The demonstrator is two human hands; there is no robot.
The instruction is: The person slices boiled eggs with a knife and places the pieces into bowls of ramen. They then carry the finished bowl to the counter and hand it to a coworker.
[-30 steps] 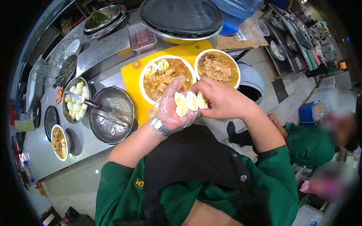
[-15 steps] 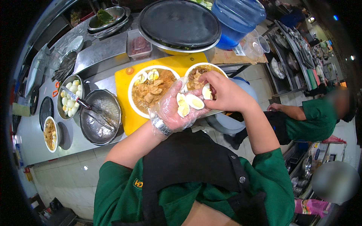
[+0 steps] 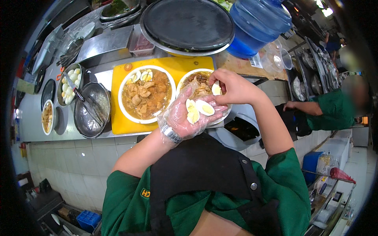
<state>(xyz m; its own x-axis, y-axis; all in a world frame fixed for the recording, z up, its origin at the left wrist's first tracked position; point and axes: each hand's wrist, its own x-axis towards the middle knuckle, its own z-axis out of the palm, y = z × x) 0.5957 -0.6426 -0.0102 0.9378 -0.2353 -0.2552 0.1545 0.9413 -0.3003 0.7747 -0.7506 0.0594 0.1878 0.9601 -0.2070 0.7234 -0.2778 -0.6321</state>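
Note:
My left hand (image 3: 182, 118), in a clear plastic glove, lies palm up and carries several boiled egg pieces (image 3: 205, 107) with yellow yolks. Between the fingertips of my right hand (image 3: 233, 87), which is bare, is another boiled egg piece (image 3: 216, 88), held over the right white bowl of stew (image 3: 188, 73). Both hands partly cover that bowl. Left of them stands a second white bowl (image 3: 121, 103) of brown stew with meat chunks and egg pieces at its far edge. Both bowls rest at least partly on a yellow cutting board (image 3: 117, 126).
At left are a metal bowl of peeled eggs (image 3: 71, 84) with a knife across it, a dark metal pan (image 3: 92, 122) and a small stew bowl (image 3: 48, 120). A large lidded bowl (image 3: 187, 23) and blue water jug (image 3: 256, 25) stand behind. A co-worker (image 3: 328, 112) is at right.
The view has shifted, so the bowls and board appear farther left. The right hand's egg piece now sits slightly farther from the left palm, over the right bowl. Both hands keep their egg pieces.

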